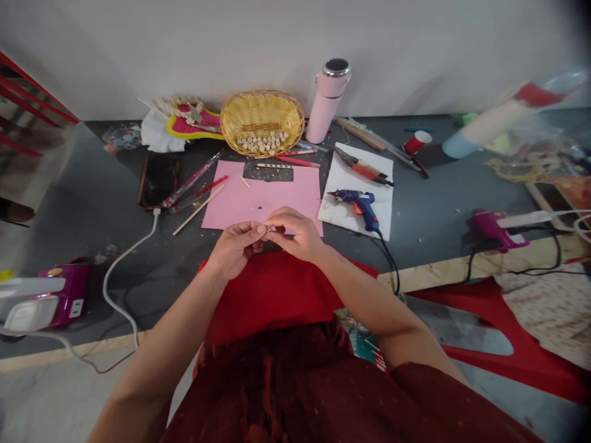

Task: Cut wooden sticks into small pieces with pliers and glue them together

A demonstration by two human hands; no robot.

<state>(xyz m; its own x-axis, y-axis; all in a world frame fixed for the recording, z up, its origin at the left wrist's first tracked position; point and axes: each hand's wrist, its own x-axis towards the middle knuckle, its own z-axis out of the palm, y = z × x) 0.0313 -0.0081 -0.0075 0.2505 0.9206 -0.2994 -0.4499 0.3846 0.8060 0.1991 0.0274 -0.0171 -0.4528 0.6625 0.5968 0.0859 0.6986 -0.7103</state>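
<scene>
My left hand (240, 243) and my right hand (295, 234) meet over the near edge of a pink paper sheet (221, 200). Between their fingertips is a small brownish piece (268, 229), too small to name; fingers of both hands are pinched around it. A red cloth (277, 295) lies just below the hands. Beyond the sheet stands a yellow wicker basket (263, 107) with several small pale pieces (263, 143) at its bottom. To the right, a blue glue gun (364, 206) and red-handled pliers (364, 171) rest on a white board (335, 209).
A pink bottle (327, 107) stands behind the basket's right side. At the left lie a phone (159, 181) with a white cable (111, 271) and a wooden stick (198, 209). Purple power sockets (74, 295) sit at the left; another purple socket (496, 229) is at the right, with cords hanging.
</scene>
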